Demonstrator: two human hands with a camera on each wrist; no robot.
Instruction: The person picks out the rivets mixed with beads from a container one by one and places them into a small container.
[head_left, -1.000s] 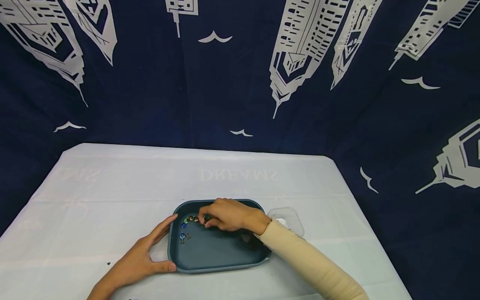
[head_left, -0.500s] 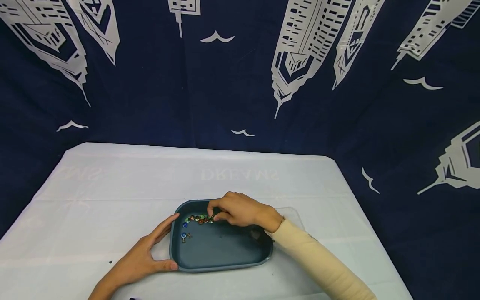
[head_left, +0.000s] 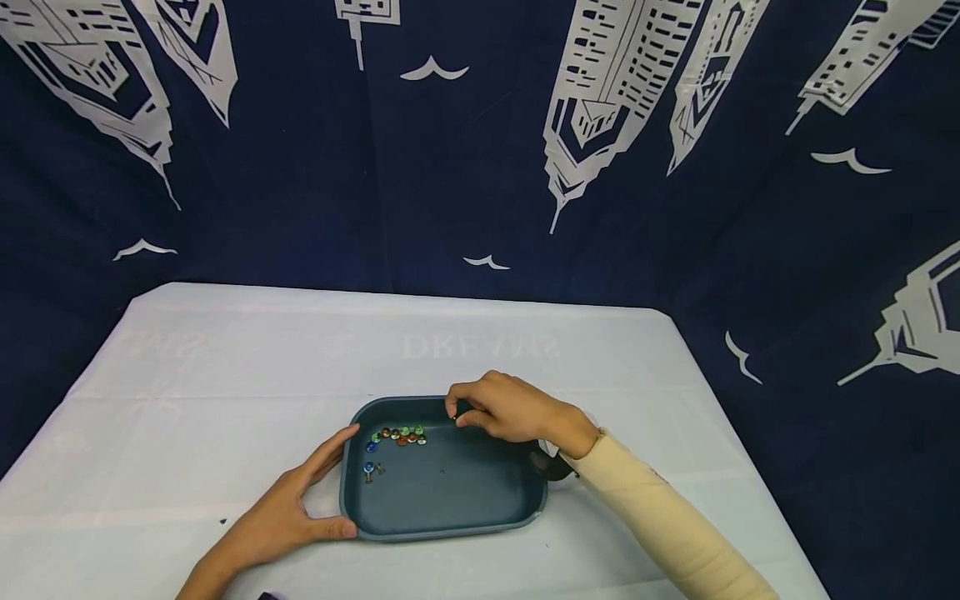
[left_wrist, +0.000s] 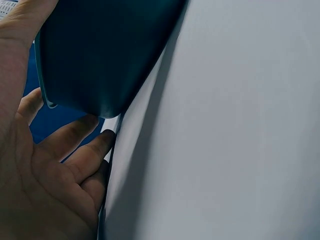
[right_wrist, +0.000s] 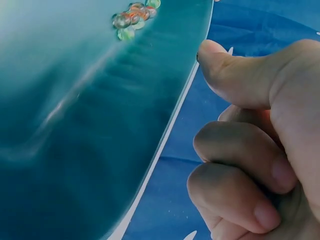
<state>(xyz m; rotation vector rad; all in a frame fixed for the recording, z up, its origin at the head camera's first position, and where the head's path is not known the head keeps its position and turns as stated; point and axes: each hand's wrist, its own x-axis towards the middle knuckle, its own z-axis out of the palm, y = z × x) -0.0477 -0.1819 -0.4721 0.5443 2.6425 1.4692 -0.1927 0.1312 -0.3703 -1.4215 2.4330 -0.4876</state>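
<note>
A blue-grey tray [head_left: 450, 508] lies on the white table. My left hand [head_left: 281, 512] rests along its left end, index finger at the far corner and thumb at the near one. In the left wrist view, the fingers [left_wrist: 82, 135] are spread near the tray's corner. Several glass marbles [head_left: 402, 437], green, amber and clear, sit in a row toward the tray's far left. Above the tray's far rim, my right hand [head_left: 513, 408] has thumb and index finger together, pinching a tiny dark piece [right_wrist: 198, 57], mostly hidden. Its other fingers are curled.
Blue marbles [head_left: 371, 447] and small gold-coloured pieces with stems [head_left: 379, 468] lie in the tray's left part. A clear container is partly hidden behind the right wrist. A dark speck [head_left: 222, 522] lies left of the tray. A navy printed cloth [head_left: 450, 183] hangs behind the table.
My right hand has moved right and away from the marbles, rising to the tray's far rim, uncovering more of the row. My left hand has stayed at the tray's left end.
</note>
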